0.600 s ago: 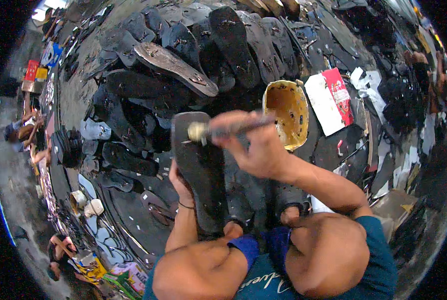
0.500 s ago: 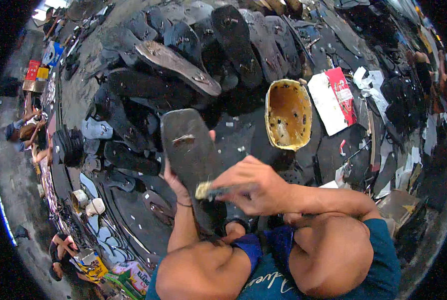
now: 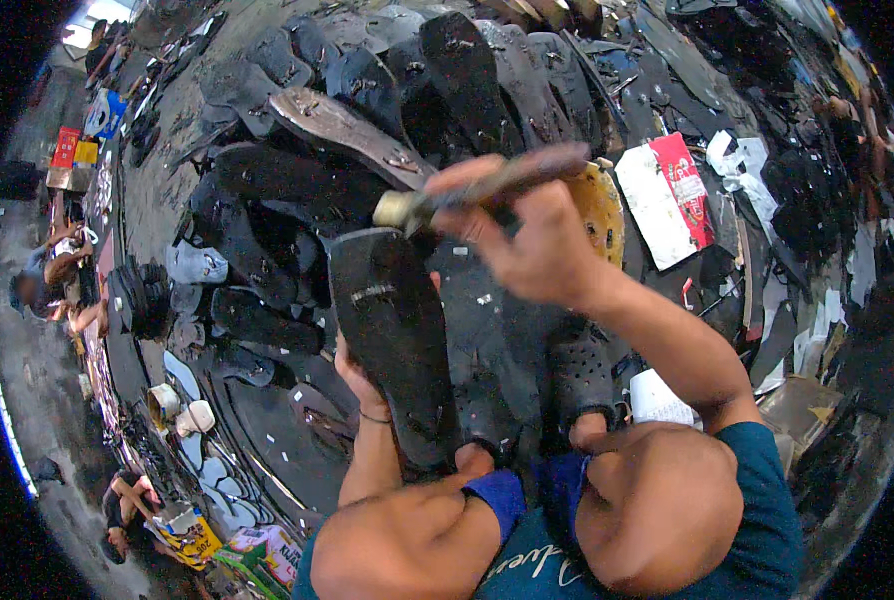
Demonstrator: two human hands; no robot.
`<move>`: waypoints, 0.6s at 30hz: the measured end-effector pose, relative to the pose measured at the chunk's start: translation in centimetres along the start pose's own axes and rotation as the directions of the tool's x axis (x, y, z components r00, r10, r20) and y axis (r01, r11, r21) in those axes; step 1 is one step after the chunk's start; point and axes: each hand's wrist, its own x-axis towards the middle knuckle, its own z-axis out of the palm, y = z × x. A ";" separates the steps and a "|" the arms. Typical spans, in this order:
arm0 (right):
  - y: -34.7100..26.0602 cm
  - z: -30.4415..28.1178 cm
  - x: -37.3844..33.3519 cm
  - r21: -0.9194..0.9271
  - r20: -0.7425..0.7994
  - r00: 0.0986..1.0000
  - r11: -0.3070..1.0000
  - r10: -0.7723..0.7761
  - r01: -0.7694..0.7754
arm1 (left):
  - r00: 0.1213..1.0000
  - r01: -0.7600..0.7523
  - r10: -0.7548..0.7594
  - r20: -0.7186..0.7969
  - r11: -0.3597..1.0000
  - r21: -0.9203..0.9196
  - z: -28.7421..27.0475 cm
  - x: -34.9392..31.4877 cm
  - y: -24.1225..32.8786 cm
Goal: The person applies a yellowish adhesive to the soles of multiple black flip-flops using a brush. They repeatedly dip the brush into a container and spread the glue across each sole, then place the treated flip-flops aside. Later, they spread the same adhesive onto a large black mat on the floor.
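Note:
My left hand (image 3: 357, 372) grips a long dark shoe sole (image 3: 389, 325) by its left side, tilted up over my lap. A small slit-like mark shows near its far end. In my right hand (image 3: 539, 245) is a brush (image 3: 542, 170) with a dark handle. Its pale bristle tip hovers at or just above the sole's far edge; I cannot tell if they touch. Behind the right hand, partly hidden, stands a yellow container (image 3: 607, 205) with a coated, dark-speckled inside. One brown-grey sole (image 3: 342, 128) lies among the dark ones beyond.
Several dark soles and sandals (image 3: 457, 75) lie in an arc on the far side. A red and white cardboard piece (image 3: 672, 200) and paper scraps (image 3: 742, 175) lie to the right. Small cups (image 3: 193, 415) stand at the left. Other people (image 3: 62, 270) sit further left.
My right hand and the brush have moved away from me, from the sole's near part to its far edge, now covering part of the yellow container. The sole has shifted slightly.

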 end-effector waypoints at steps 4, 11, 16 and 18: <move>-2.7 2.0 -9.1 0.090 0.369 0.912 0.969 0.181 -0.229 | 0.998 -0.059 0.059 0.001 0.991 0.123 3.4 2.7 1.6; 4.2 -6.4 -8.2 -0.439 -0.194 0.914 0.802 0.356 -0.405 | 0.959 0.151 -0.215 -0.183 0.939 -0.307 -3.5 -6.7 0.5; 6.5 -9.3 -10.4 -0.613 -0.295 0.930 0.704 0.218 -0.359 | 0.883 0.402 -0.429 -0.191 0.901 -0.164 -7.3 -12.1 0.6; 1.7 -10.1 -8.7 -0.622 -0.331 0.908 0.665 0.255 -0.414 | 0.862 0.434 -0.454 -0.225 0.891 -0.134 -7.9 -12.1 0.4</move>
